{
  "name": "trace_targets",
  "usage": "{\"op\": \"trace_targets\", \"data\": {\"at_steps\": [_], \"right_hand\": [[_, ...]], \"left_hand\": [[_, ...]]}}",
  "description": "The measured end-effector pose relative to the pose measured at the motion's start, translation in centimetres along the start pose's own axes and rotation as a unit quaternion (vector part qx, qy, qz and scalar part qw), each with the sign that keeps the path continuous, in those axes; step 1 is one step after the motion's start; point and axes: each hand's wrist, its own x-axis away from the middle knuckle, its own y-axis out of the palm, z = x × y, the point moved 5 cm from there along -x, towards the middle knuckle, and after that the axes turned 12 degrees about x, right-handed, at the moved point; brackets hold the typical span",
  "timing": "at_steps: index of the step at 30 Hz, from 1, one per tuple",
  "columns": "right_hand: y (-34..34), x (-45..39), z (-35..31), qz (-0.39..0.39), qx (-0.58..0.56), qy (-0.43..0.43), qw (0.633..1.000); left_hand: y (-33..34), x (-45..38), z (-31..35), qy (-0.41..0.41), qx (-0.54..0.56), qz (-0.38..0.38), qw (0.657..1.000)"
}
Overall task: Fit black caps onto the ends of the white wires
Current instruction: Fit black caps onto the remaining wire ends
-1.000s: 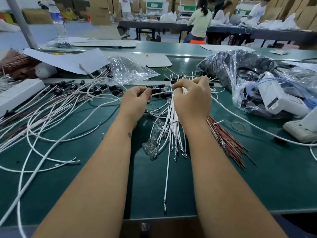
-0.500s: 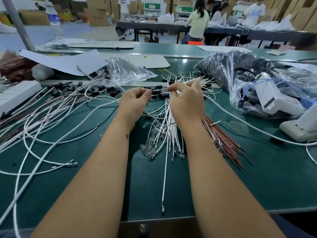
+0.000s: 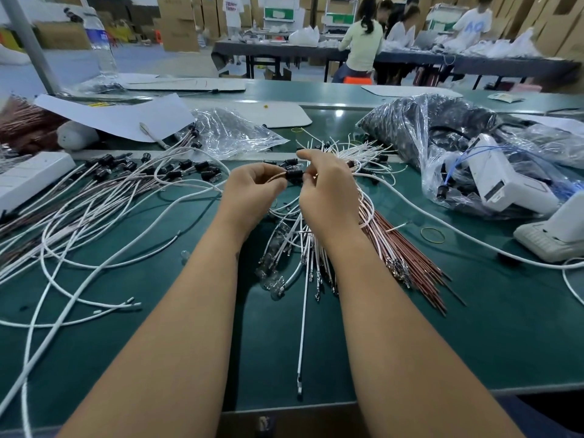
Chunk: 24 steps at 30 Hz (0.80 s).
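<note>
My left hand [image 3: 252,191] and right hand [image 3: 325,191] meet above the middle of the green desk [image 3: 505,327]. Between them sits a black cap [image 3: 294,176]: my left fingers are curled and pinch a thin wire [image 3: 275,178] on the cap's left side, while my right fingers pinch close at the cap's right end. Whether the cap is fully seated on the wire I cannot tell. Under my wrists lies a bundle of white wires [image 3: 303,248] with metal tips, and just right of it a sheaf of reddish-brown wires [image 3: 407,248]. Wires already capped in black [image 3: 126,167] spread across the desk to my left. A clear bag [image 3: 442,137] of dark parts lies at far right.
</note>
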Motion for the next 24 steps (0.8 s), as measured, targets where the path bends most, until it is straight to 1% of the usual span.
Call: {"op": "trace_targets", "data": {"at_steps": [5, 6, 7, 8, 9, 10, 11, 12, 14, 15, 17, 18, 20, 22, 23, 24], "right_hand": [[0.6, -0.1, -0.1, -0.028, 0.007, -0.020, 0.999], [0.7, -0.2, -0.2, -0.024, 0.018, -0.021, 0.999], [0.6, -0.2, -0.1, -0.012, 0.029, -0.014, 0.999], [0.5, -0.2, 0.1, 0.006, 0.035, 0.000, 0.999], [0.2, -0.3, 0.4, 0.026, 0.033, 0.020, 0.999], [-0.1, -0.4, 0.8, 0.041, 0.025, 0.045, 0.998], [-0.3, -0.5, 1.3, 0.050, 0.015, 0.067, 0.996], [-0.4, -0.5, 1.6, 0.052, 0.008, 0.082, 0.995], [-0.2, -0.5, 1.6, 0.040, 0.011, 0.079, 0.996], [-0.1, -0.4, 1.4, 0.030, 0.016, 0.068, 0.997], [0.3, -0.2, 0.8, 0.010, 0.021, 0.040, 0.999], [0.5, -0.2, 0.5, -0.001, 0.021, 0.026, 0.999], [0.8, -0.1, 0.0, -0.022, 0.009, 0.004, 1.000], [0.9, -0.1, -0.2, -0.043, -0.011, -0.005, 0.999], [1.0, -0.1, -0.3, -0.051, -0.017, -0.006, 0.999], [1.0, -0.1, -0.3, -0.056, -0.019, -0.006, 0.998]], "left_hand": [[0.1, 0.2, 1.3, 0.077, -0.047, -0.001, 0.996], [0.1, 0.1, 1.5, 0.097, -0.082, 0.007, 0.992], [-0.2, 0.2, 1.8, 0.122, -0.144, 0.037, 0.981], [-0.7, 0.3, 2.0, 0.146, -0.215, 0.090, 0.962], [-1.6, 0.4, 2.3, 0.164, -0.268, 0.161, 0.936], [-2.5, 0.7, 2.7, 0.167, -0.299, 0.229, 0.911], [-3.4, 0.8, 2.9, 0.159, -0.317, 0.280, 0.892], [-4.2, 0.9, 2.9, 0.146, -0.333, 0.312, 0.878], [-4.9, 1.0, 2.7, 0.123, -0.369, 0.329, 0.861], [-4.7, 1.0, 2.7, 0.126, -0.381, 0.323, 0.857], [-3.5, 1.2, 3.1, 0.172, -0.385, 0.287, 0.860], [-2.5, 1.3, 3.3, 0.208, -0.382, 0.254, 0.864], [-0.3, 1.3, 3.4, 0.268, -0.368, 0.162, 0.875], [1.0, 1.2, 3.0, 0.280, -0.346, 0.068, 0.893], [1.2, 1.1, 2.7, 0.276, -0.332, 0.042, 0.901], [1.2, 1.0, 2.5, 0.270, -0.318, 0.031, 0.908]]}}
